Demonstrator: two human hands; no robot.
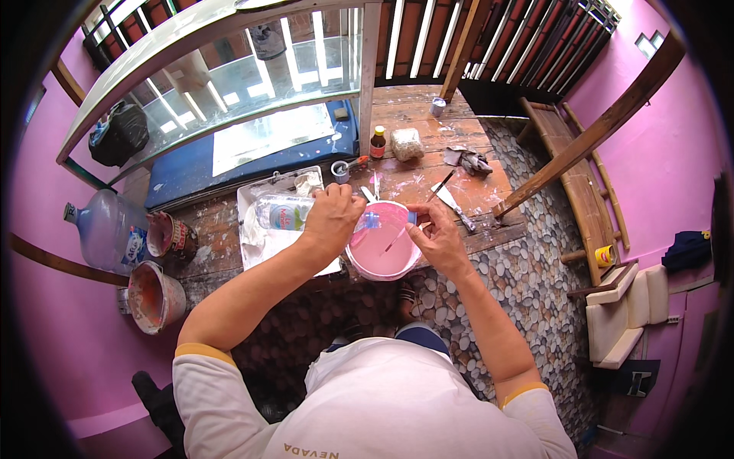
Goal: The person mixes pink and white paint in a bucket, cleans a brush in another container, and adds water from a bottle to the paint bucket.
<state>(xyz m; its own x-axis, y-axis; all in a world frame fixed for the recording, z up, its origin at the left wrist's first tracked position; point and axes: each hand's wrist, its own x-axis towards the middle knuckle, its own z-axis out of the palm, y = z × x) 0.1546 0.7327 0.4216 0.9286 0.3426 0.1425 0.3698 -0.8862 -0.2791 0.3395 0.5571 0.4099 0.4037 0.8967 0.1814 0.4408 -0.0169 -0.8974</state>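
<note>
A clear plastic bottle [267, 209] with a printed label lies nearly level in the air, and my left hand [334, 218] is wrapped round it near the neck. The bottle's mouth points right, over a bucket [380, 273] of pink liquid near the table's front edge. At the bucket's right rim is my right hand [437, 237], fingers bent together. A small blue thing shows by its fingertips; I cannot tell what it is. A thin stick [395, 239] slants into the pink liquid.
On the wooden table [489, 183] are a white tray [248, 256], a small cup with a brush [341, 170], a brown bottle [378, 143], a wrapped block [406, 144] and a crumpled rag [469, 161]. Stained buckets [157, 294] and a large water jug [111, 229] stand left. A glass case [229, 84] rises behind.
</note>
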